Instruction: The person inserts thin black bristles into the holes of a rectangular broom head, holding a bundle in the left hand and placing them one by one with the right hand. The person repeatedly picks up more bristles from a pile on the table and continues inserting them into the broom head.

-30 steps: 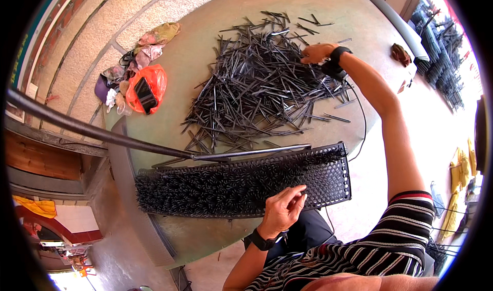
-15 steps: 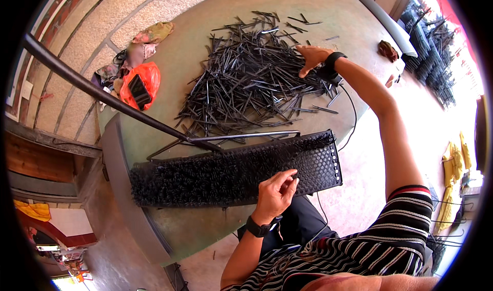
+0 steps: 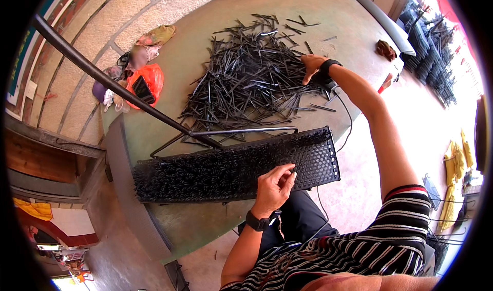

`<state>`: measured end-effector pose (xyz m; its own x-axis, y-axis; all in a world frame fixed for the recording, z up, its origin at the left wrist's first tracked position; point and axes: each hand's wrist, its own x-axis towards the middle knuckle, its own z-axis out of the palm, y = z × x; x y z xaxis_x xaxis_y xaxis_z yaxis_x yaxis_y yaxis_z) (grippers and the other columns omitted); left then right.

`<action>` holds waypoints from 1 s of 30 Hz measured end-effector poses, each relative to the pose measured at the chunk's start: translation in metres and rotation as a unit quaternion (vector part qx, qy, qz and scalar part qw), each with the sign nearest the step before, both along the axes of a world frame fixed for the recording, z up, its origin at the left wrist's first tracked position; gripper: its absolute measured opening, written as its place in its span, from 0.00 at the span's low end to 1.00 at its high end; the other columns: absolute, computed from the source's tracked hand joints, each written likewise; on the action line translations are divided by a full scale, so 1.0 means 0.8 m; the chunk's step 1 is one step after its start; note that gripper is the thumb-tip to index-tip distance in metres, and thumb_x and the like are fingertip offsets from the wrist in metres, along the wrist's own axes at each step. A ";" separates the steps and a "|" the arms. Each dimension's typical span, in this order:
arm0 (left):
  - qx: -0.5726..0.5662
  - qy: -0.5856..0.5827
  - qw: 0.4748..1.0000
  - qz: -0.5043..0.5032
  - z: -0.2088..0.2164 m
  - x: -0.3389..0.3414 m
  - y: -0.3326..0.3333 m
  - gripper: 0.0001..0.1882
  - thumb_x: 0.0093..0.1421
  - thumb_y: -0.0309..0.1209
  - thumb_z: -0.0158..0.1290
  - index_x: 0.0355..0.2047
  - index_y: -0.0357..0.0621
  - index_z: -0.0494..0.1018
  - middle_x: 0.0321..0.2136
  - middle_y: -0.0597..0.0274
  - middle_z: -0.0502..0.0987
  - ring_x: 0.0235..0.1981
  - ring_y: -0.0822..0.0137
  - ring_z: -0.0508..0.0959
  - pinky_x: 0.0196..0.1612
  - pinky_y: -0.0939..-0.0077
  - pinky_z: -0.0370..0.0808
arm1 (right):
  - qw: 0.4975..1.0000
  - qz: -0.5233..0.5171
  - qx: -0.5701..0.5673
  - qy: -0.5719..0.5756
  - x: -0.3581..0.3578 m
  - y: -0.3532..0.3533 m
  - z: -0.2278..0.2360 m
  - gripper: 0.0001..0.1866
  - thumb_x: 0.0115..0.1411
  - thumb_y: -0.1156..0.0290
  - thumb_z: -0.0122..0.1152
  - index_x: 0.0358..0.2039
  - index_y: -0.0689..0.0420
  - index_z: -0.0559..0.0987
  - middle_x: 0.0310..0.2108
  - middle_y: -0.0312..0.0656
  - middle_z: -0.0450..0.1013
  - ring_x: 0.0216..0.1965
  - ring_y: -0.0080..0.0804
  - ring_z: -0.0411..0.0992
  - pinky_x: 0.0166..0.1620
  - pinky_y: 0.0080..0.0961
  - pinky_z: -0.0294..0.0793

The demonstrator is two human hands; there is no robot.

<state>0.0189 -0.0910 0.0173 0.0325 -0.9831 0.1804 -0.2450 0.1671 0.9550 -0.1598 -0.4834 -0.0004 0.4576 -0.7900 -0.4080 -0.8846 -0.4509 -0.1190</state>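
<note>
A long black honeycomb panel (image 3: 312,169) with a handle-like metal frame lies across my lap and the table's near edge. Dense black bristle-like pieces (image 3: 200,175) stand in most of its holes; the right end shows bare holes. My left hand (image 3: 273,190) rests over that boundary with thumb and fingertips pinched together. What they hold, if anything, is too small to make out. Beyond the panel spreads a heap of thin black strips (image 3: 246,80). At the heap's right edge my right hand (image 3: 312,66) reaches in, thumb and fingers apart, touching the strips.
The green table (image 3: 195,39) carries an orange plastic bag (image 3: 152,78) with a phone (image 3: 143,90) on it, beside crumpled cloths (image 3: 156,36). A dark metal bar (image 3: 108,80) slants in from the upper left. A cable (image 3: 351,119) hangs from near my right wrist. Stacked black pieces (image 3: 429,50) stand at right.
My right hand has come slightly nearer and its fingers curl more toward the strips. My left hand stays pinched at the panel. The whole view has shifted a little.
</note>
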 end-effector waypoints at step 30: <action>-0.099 0.011 0.993 0.056 0.097 0.006 0.029 0.06 0.51 0.20 0.56 0.32 0.36 0.76 0.19 0.64 0.73 0.17 0.78 0.70 0.20 0.87 0.65 | 0.971 0.075 -0.218 -0.064 0.009 0.044 -0.015 0.19 0.34 0.66 0.64 0.28 0.60 0.70 0.26 0.50 0.71 0.34 0.51 0.71 0.42 0.47 0.62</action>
